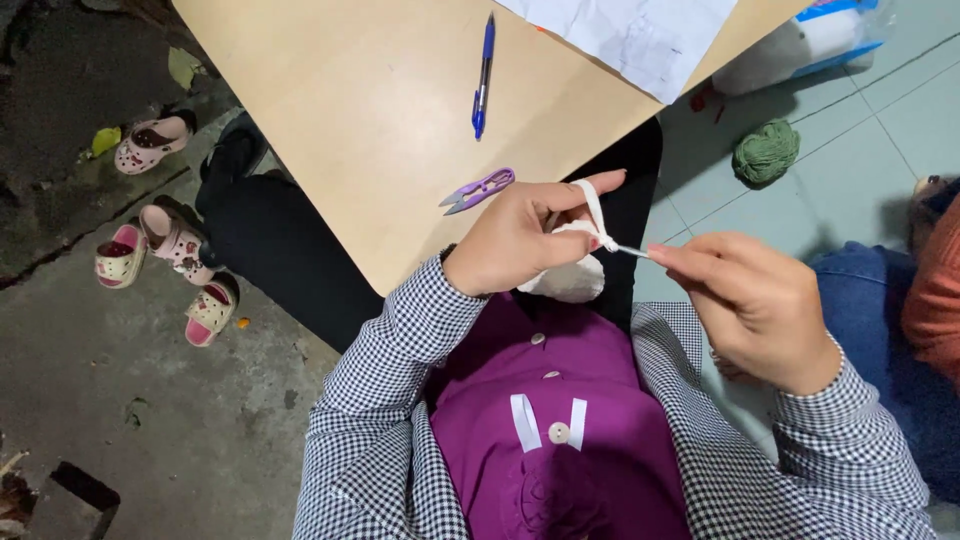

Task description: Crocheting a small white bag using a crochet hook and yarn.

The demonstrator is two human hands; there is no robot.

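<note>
My left hand (522, 237) holds a small white crocheted piece (570, 278) just off the near corner of a light wooden table (360, 110). White yarn (596, 210) loops over its raised index finger. My right hand (752, 305) pinches a thin crochet hook (628, 250) whose tip meets the yarn by my left fingers. Purple thread snips (479, 190) lie on the table just left of my left hand.
A blue pen (483, 75) and a white paper sheet (630, 35) lie farther back on the table. A green yarn ball (766, 152) and a plastic bag (820, 40) sit on the tiled floor. Pink sandals (165, 250) lie on the left. Another person's jeans (870, 300) are at the right.
</note>
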